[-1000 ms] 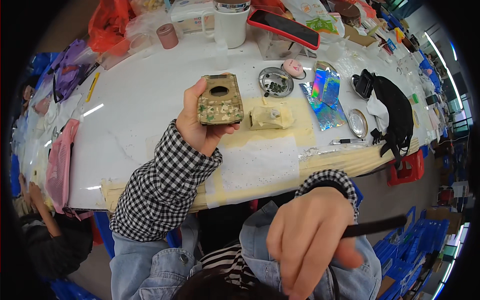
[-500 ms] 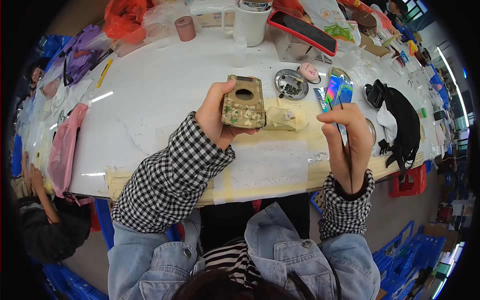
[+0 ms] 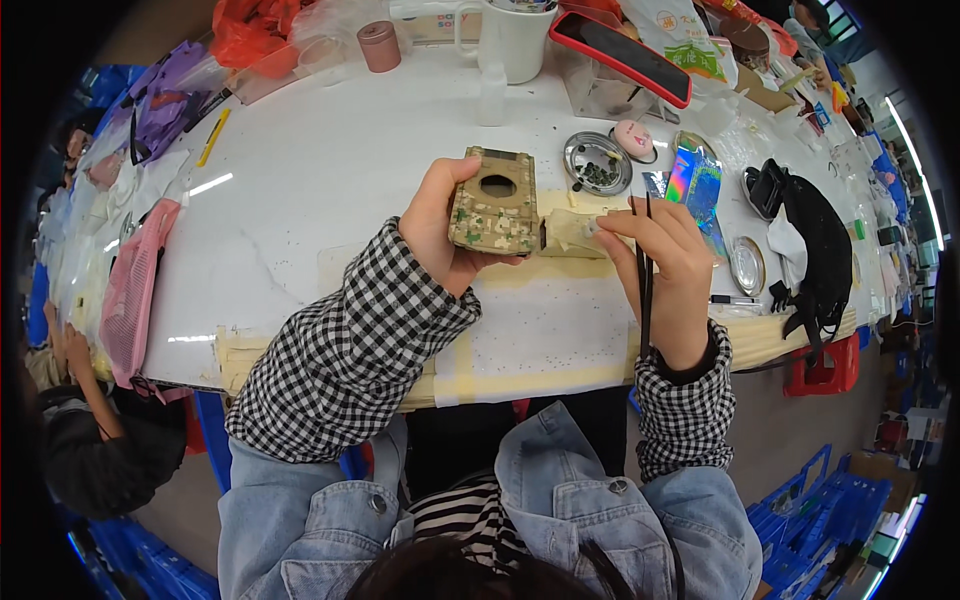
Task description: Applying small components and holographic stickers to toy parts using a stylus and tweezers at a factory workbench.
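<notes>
My left hand (image 3: 440, 225) is closed around the side of a camouflage-patterned model tank hull (image 3: 492, 220), which has a round hole in its upper face. My right hand (image 3: 675, 275) keeps black tweezers (image 3: 645, 290) lying along its fingers, tips pointing away from me. Its thumb and index fingertips come together at the small whitish piece on a tape-covered block (image 3: 570, 235); whether they grip that piece I cannot make out. The block lies just right of the hull. Beyond it is a round metal dish (image 3: 598, 163) with several small dark green parts.
A taped white sheet (image 3: 545, 335) with tiny specks covers the table's near edge. Farther off are a white mug (image 3: 518, 45), a red-cased phone (image 3: 622, 58) and a pink compact (image 3: 634, 138). A black bag (image 3: 815, 250) lies right; a pink mesh pouch (image 3: 142, 290) lies left, near another person's hands (image 3: 75, 350).
My right hand has moved left and inward to the taped block, and its thumb and index finger have closed together there. The tweezers moved with it. My left hand still holds the hull.
</notes>
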Action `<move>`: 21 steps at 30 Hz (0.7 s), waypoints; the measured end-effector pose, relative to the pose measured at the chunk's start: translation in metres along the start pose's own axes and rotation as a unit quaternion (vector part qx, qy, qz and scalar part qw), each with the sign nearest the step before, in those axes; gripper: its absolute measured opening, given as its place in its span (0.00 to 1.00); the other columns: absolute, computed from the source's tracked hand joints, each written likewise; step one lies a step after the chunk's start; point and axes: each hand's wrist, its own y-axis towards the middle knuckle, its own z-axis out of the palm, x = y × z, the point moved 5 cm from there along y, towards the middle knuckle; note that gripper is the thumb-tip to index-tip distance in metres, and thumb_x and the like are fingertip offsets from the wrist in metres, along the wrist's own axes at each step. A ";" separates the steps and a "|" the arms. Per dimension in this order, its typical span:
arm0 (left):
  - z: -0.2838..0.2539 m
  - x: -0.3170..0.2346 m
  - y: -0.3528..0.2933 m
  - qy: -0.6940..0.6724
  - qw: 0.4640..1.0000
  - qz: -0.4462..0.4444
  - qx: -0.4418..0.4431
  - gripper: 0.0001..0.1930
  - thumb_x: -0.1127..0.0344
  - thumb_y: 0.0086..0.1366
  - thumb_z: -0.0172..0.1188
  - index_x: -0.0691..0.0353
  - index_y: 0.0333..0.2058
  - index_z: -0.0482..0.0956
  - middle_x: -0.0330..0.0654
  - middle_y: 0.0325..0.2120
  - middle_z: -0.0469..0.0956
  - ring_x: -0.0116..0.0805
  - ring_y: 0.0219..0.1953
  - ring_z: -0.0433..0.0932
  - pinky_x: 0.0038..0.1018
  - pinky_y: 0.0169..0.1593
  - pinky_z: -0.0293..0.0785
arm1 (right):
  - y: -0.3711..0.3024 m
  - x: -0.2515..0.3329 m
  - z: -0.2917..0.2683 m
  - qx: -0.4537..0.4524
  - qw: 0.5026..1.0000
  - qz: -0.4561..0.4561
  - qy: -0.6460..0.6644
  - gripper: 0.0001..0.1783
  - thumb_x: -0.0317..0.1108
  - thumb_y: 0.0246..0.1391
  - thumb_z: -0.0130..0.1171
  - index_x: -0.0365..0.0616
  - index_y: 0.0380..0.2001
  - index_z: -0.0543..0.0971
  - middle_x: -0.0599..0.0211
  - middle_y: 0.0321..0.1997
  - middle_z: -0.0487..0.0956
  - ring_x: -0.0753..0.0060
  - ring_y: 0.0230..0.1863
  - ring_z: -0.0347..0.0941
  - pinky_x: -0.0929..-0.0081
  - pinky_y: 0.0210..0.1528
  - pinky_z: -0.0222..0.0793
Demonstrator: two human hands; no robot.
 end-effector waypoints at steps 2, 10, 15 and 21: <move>0.001 0.000 0.000 0.003 1.000 -0.001 0.005 0.21 0.54 0.64 0.39 0.66 0.43 0.68 0.53 0.28 0.75 0.37 0.22 0.76 0.27 0.24 0.76 | 0.000 0.001 -0.003 -0.004 1.000 0.011 0.002 0.10 0.23 0.36 0.66 0.39 0.27 0.78 0.61 0.23 0.73 0.61 0.32 0.71 0.70 0.34 0.66; 0.006 0.004 -0.003 0.015 0.999 -0.025 0.032 0.22 0.52 0.63 0.37 0.67 0.42 0.69 0.52 0.25 0.75 0.38 0.19 0.75 0.27 0.22 0.74 | 0.011 0.024 -0.037 -0.118 0.969 0.034 0.212 0.08 0.20 0.48 0.58 0.36 0.34 0.76 0.62 0.29 0.75 0.71 0.31 0.69 0.79 0.36 0.63; 0.011 0.007 -0.007 0.022 0.997 -0.054 0.043 0.24 0.51 0.62 0.37 0.68 0.40 0.71 0.51 0.23 0.76 0.39 0.19 0.75 0.26 0.19 0.70 | 0.019 0.030 -0.002 -0.055 0.934 0.053 0.348 0.04 0.24 0.55 0.54 0.36 0.34 0.72 0.63 0.32 0.74 0.78 0.31 0.68 0.83 0.36 0.62; 0.013 0.009 -0.008 0.020 0.996 -0.068 0.056 0.25 0.50 0.62 0.35 0.67 0.37 0.72 0.49 0.22 0.76 0.40 0.17 0.74 0.26 0.18 0.68 | 0.021 0.035 0.012 -0.038 0.900 0.068 0.430 0.04 0.26 0.59 0.49 0.36 0.34 0.69 0.60 0.33 0.76 0.80 0.31 0.68 0.83 0.37 0.64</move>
